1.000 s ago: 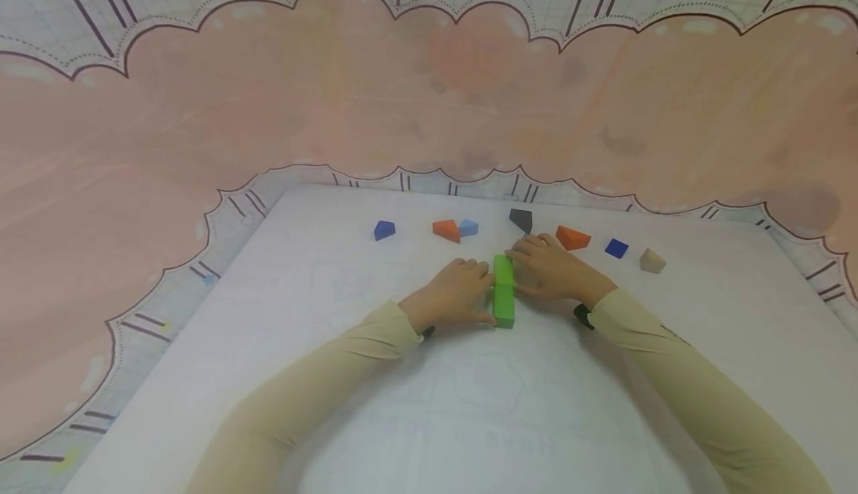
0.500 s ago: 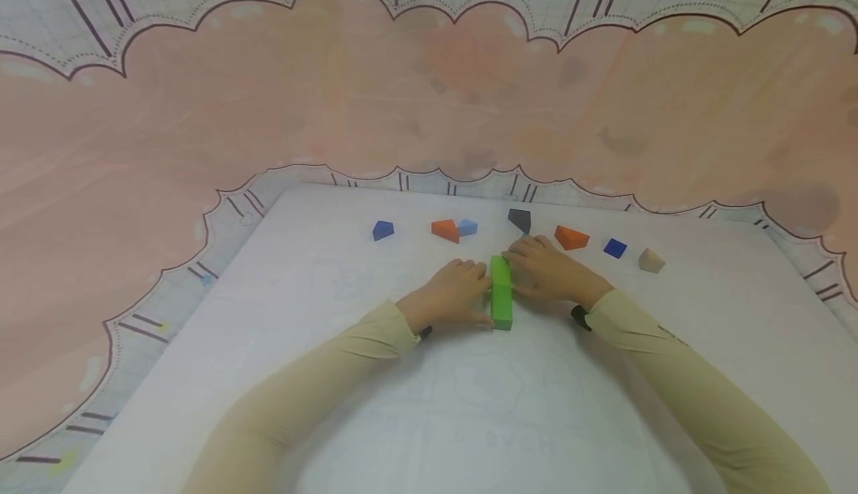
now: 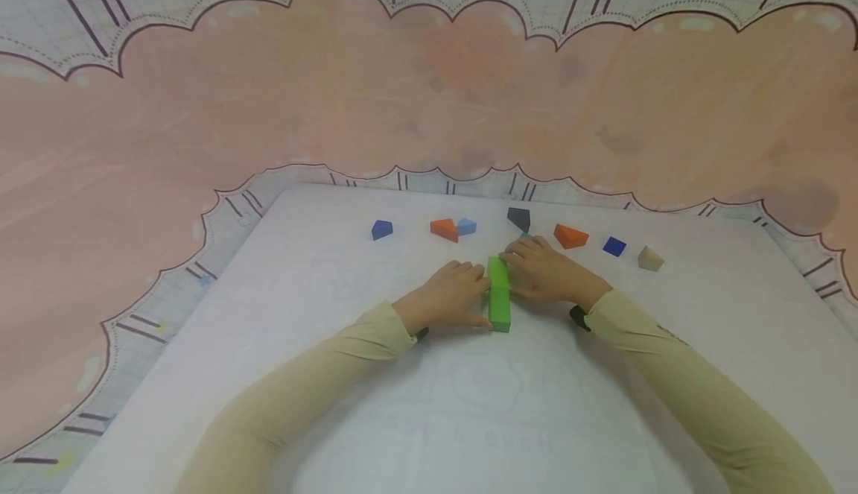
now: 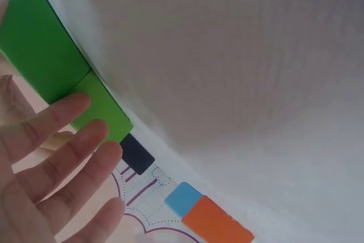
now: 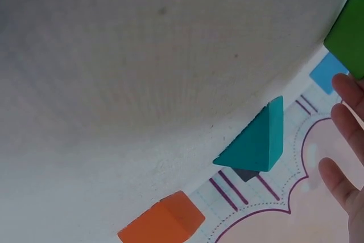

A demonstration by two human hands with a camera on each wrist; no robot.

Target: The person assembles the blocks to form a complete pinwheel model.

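Observation:
Two green blocks lie end to end in a straight row on the white table: the near block (image 3: pixel 499 315) and the far block (image 3: pixel 497 269). My left hand (image 3: pixel 442 299) lies along their left side, its thumb by the near end. In the left wrist view its extended fingers (image 4: pixel 94 132) touch the lighter green face. My right hand (image 3: pixel 550 270) is at the right side of the far block, fingertips against it, fingers loosely extended. Beyond that hand stands a teal triangular block (image 5: pixel 256 140), mostly hidden in the head view.
Along the table's far side lie a blue block (image 3: pixel 382 230), an orange block (image 3: pixel 444 230) against a light blue one (image 3: pixel 466 226), and a black block (image 3: pixel 519 218). Farther right are another orange block (image 3: pixel 570 236), a dark blue block (image 3: pixel 614 247) and a wooden block (image 3: pixel 650 258).
The green row has slid very slightly left and toward me, with both hands staying against it. The whole head view has also shifted a little. The other blocks keep their places.

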